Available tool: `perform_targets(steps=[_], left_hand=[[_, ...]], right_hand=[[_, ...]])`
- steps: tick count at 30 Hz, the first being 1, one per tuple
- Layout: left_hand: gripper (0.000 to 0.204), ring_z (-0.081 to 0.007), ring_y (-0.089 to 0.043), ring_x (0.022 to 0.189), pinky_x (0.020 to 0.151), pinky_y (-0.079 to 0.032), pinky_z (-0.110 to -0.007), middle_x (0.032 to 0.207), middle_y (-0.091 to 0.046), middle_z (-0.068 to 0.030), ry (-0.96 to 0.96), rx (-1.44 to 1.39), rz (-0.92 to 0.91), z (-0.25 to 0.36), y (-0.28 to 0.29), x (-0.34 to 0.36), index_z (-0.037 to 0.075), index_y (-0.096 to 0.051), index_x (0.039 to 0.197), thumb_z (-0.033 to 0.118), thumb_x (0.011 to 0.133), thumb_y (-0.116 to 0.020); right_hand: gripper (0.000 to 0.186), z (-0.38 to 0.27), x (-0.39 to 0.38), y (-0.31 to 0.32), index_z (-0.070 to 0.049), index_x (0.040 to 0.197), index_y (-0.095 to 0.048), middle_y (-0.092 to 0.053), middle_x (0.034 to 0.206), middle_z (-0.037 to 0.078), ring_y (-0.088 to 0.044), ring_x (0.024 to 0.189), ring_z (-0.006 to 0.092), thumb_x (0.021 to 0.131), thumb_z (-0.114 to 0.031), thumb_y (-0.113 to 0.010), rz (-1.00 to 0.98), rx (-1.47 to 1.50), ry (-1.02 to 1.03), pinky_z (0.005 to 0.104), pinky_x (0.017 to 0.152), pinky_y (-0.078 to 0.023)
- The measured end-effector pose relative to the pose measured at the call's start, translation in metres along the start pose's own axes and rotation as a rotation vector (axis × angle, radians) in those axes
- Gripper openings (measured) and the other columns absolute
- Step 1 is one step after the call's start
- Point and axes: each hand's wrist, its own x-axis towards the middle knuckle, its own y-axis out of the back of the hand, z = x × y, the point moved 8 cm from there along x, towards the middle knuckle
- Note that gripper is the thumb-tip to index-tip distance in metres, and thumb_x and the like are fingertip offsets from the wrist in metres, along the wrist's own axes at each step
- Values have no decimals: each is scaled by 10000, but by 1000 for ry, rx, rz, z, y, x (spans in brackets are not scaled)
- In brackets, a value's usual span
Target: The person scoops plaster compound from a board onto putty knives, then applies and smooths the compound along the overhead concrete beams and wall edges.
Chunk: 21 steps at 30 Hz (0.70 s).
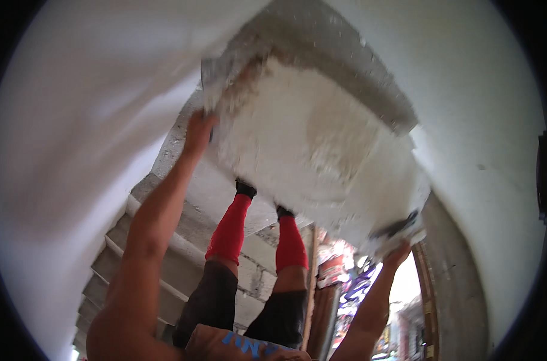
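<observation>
A large, flat, off-white board (297, 132) spans the space in front of me, its surface rough, stained and plaster-smeared. My left hand (200, 129) grips its left edge, fingers closed beside a narrow dark piece. At the lower right corner, my right hand (397, 254) is wrapped round the edge, just below a dark, blurred strip (396, 225) that I cannot identify. Both arms are stretched forward, apart from each other. The board's underside and far support are hidden, and motion smears its edges.
Concrete steps (177, 259) descend at the lower left, beside a white wall (75, 150). Another pale wall (490, 132) closes in on the right. Below the board are my legs in red socks (230, 225). Through a doorway at the lower right, colourful clutter (351, 277) shows.
</observation>
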Motion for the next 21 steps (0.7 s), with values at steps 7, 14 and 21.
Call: perform_targets(steps=[7,14,21], left_hand=[[300,-184,-540,820,742,-443,-332,874,-579,-51,122,-88,228,-58,90,-253,-7,-596,966,206,756,-603],[349,-222,-516,690,669,-422,-399,715,-557,-115,198,-341,578,-63,100,-367,-56,-615,840,263,702,-636],[436,-274,-587,714,702,-452,-412,738,-611,-213,292,-286,641,-95,64,-368,-50,-659,917,325,699,-623]], right_hand=[[397,-106,-17,119,20,1041,-635,-574,1095,163,-510,1105,302,939,-338,-497,-175,-637,582,441,1005,-396],[364,-187,-15,46,25,964,-618,-577,993,194,-541,959,322,912,-304,-473,-407,-296,416,474,883,-440],[277,-180,24,29,35,832,-578,-563,860,151,-531,827,289,821,-237,-523,-369,-187,572,448,784,-464]])
